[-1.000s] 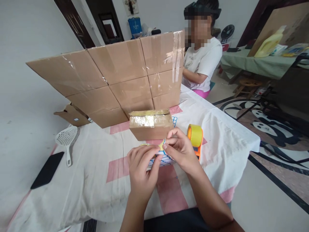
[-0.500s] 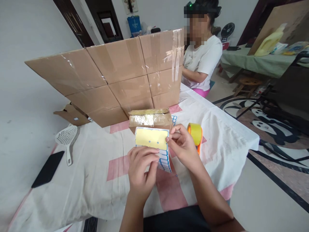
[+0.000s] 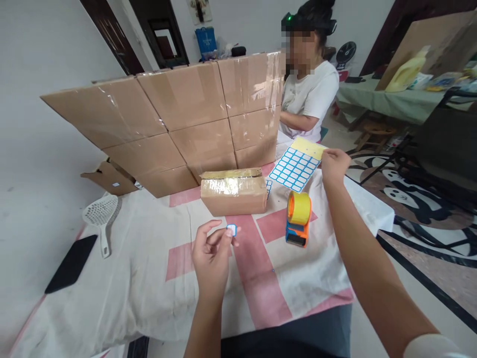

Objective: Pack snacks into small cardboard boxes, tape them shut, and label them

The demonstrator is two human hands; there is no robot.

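Observation:
My left hand is over the cloth, with a small blue-edged white sticker at its thumb and fingertips. Out to the right, my right hand pinches the yellow top corner of a sticker sheet, which shows rows of blue-edged labels. A small taped cardboard box lies beyond my left hand. Below the sheet stands an orange and blue tape dispenser with a yellow roll. Part of another blue-edged sheet shows beside the box.
A tall cardboard panel crosses the table's back. On the left lie a white strainer and a black flat object; an open carton is behind them. A person in a white shirt sits beyond the panel.
My right hand has carried the sheet away to the right and forward. My left hand has come off the sheet and moved slightly down, now with a single sticker. The small box is uncovered.

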